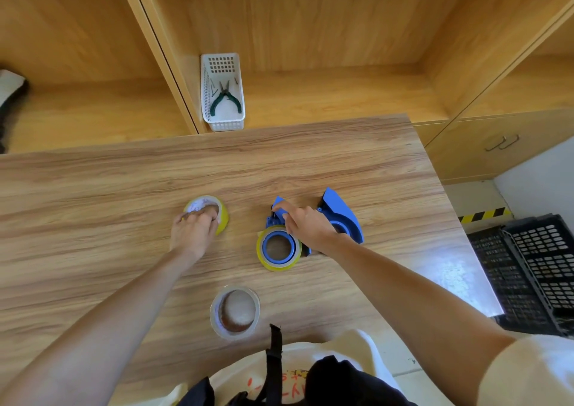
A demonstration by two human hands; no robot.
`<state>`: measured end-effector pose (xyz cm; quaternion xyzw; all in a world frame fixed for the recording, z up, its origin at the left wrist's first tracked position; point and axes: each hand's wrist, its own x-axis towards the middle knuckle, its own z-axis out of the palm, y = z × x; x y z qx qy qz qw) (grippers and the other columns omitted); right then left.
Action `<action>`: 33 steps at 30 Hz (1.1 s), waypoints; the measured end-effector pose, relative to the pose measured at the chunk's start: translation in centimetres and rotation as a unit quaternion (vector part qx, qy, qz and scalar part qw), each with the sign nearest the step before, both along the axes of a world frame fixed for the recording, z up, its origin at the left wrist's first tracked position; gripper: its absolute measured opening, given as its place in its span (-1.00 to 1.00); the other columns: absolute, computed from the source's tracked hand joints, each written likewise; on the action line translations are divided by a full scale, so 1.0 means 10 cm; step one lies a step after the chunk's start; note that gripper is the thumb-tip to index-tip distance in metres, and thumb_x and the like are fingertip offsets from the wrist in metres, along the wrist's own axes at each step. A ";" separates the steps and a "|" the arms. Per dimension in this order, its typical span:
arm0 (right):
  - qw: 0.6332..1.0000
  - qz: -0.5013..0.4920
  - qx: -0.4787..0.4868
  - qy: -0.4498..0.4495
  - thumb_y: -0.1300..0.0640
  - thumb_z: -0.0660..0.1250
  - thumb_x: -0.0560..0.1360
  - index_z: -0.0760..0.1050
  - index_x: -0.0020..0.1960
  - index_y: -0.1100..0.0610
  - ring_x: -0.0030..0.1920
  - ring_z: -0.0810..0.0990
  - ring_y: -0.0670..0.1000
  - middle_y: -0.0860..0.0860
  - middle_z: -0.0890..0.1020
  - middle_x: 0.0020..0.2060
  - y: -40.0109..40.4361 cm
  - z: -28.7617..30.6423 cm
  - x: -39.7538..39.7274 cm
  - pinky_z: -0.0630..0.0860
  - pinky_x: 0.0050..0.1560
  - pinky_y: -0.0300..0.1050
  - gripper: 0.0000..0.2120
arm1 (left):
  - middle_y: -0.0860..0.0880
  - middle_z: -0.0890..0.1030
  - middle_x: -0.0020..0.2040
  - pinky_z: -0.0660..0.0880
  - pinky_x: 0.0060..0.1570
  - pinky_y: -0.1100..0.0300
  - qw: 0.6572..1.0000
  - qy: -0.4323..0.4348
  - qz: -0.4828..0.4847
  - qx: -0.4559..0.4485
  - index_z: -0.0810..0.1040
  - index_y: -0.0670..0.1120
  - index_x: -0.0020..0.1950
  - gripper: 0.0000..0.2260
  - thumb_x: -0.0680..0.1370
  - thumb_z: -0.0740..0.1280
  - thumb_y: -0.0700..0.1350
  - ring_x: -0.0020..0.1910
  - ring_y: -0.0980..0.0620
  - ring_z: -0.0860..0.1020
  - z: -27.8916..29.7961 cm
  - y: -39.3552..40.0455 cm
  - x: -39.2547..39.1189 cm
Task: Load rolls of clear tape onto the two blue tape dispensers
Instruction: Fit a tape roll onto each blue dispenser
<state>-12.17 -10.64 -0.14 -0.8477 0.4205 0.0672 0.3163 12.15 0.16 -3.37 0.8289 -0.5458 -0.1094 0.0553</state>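
Gripping a yellow tape roll, left hand; right hand pinching a blue dispenser.

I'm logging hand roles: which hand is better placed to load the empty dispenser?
Left, probably: the left hand already grips a loose tape roll, while the right hand rests on the loaded dispenser beside the empty dispenser.

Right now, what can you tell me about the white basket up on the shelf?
The basket is a small, long, white tray that looks like plastic, with slotted sides and a grid of square holes in its far end wall. It sits upright on the wooden shelf, behind the table's far edge, close to the shelf's upright divider. Inside lie green-handled pliers and a few small dark bits, too tiny to name. Neither hand touches it.
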 end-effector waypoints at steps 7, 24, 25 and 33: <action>1.000 0.002 -0.017 -0.018 0.17 0.04 0.63 0.18 0.45 -0.01 -0.17 0.63 0.18 0.07 0.68 -0.06 -0.02 0.05 0.03 0.58 -0.17 0.12 -0.60 | -0.14 0.63 -0.15 0.39 -0.19 0.10 0.952 0.292 0.070 -0.057 0.57 -0.02 -0.15 -0.88 0.58 0.32 -0.07 -0.16 -0.10 0.56 0.44 -0.31 0.22; 0.988 -0.002 -0.136 -0.078 0.35 0.22 0.49 0.31 0.38 -0.01 0.22 0.50 0.20 0.02 0.48 0.33 -0.25 0.49 -0.45 0.49 -0.06 0.04 -0.48 | 0.10 0.63 -0.09 0.43 -0.01 0.18 0.890 0.402 -0.210 0.048 0.61 -0.06 0.01 -0.86 0.64 0.25 -0.10 -0.12 0.23 0.56 1.05 -0.88 -0.84; 0.989 -0.001 -0.133 -0.070 0.33 0.25 0.49 0.33 0.35 0.01 0.17 0.53 0.21 0.05 0.51 0.28 -0.26 0.50 -0.51 0.48 -0.10 0.03 -0.51 | 0.08 0.63 -0.08 0.42 -0.01 0.18 0.888 0.399 -0.221 0.052 0.61 -0.08 0.02 -0.86 0.63 0.26 -0.10 -0.11 0.21 0.56 1.03 -0.88 -0.89; 0.988 -0.029 -0.109 -0.106 0.32 0.32 0.43 0.31 0.17 -0.06 0.01 0.58 0.19 -0.03 0.52 0.17 -0.22 0.45 -0.94 0.56 -0.10 0.20 -0.56 | -0.19 0.56 0.15 0.46 0.12 0.06 0.863 0.395 -0.302 0.087 0.48 -0.13 0.28 -0.61 0.48 0.46 -0.26 0.07 -0.02 0.51 0.92 -0.83 -1.20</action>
